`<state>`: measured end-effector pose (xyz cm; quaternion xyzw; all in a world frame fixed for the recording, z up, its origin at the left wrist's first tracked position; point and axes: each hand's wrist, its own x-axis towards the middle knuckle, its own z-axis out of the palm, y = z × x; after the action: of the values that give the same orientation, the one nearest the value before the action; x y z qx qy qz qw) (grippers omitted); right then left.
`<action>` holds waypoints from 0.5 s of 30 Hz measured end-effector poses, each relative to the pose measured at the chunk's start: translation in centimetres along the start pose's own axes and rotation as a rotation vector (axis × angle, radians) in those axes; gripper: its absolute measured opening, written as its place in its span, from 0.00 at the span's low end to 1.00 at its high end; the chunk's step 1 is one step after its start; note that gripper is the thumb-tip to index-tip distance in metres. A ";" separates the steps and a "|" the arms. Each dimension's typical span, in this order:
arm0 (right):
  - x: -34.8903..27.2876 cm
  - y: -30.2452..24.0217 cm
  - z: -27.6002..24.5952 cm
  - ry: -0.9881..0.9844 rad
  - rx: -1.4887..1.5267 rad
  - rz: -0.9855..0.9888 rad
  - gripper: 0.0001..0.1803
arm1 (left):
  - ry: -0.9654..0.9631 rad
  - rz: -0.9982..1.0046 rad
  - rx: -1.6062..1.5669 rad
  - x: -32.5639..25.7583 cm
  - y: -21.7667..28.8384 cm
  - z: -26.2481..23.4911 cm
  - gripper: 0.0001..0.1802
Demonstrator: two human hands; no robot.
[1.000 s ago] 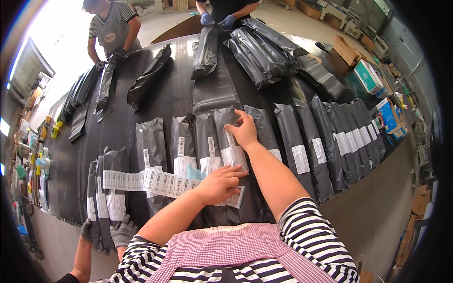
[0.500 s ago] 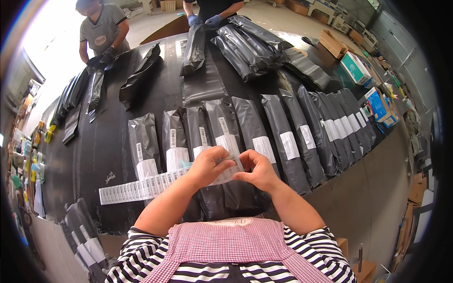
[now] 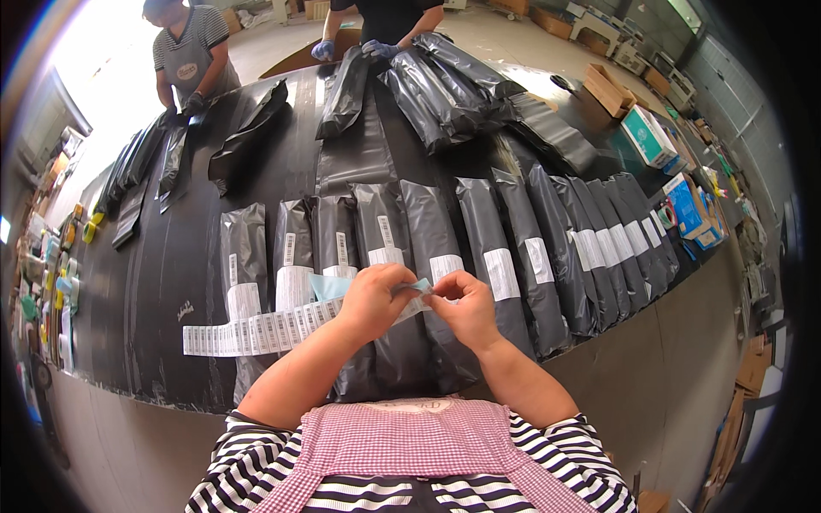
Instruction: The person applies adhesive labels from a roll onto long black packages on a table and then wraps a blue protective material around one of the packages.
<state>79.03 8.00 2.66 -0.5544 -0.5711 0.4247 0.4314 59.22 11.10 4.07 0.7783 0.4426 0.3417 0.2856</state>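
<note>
I am pinching the near end of a long paper label strip [image 3: 256, 332] between the fingers [image 3: 395, 289] of my left hand [image 3: 372, 299] and my right hand [image 3: 466, 306], both closed tight on it, the fingertips almost meeting just above the row of grey mailer bags [image 3: 432, 231]. The strip is trailing flat to my left across the dark tabletop [image 3: 162, 282], thin and white with a pale blue backing, while the bags are lying side by side, glossy, crinkled and oblong, each bearing a white rectangular sticker.
</note>
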 end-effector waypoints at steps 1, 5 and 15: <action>0.3 0.1 -0.9 -0.022 -0.025 0.003 0.07 | 0.008 0.006 0.042 0.0 0.2 0.5 0.10; 1.4 1.3 -3.3 -0.175 0.282 0.116 0.16 | -0.025 0.019 0.084 0.7 1.0 1.6 0.08; 4.0 0.9 -8.1 -0.575 0.128 -0.112 0.15 | -0.050 -0.129 -0.015 1.0 4.6 2.2 0.06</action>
<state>87.05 12.03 4.05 -0.3504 -0.6718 0.5750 0.3088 63.60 9.59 6.40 0.7542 0.4821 0.3064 0.3239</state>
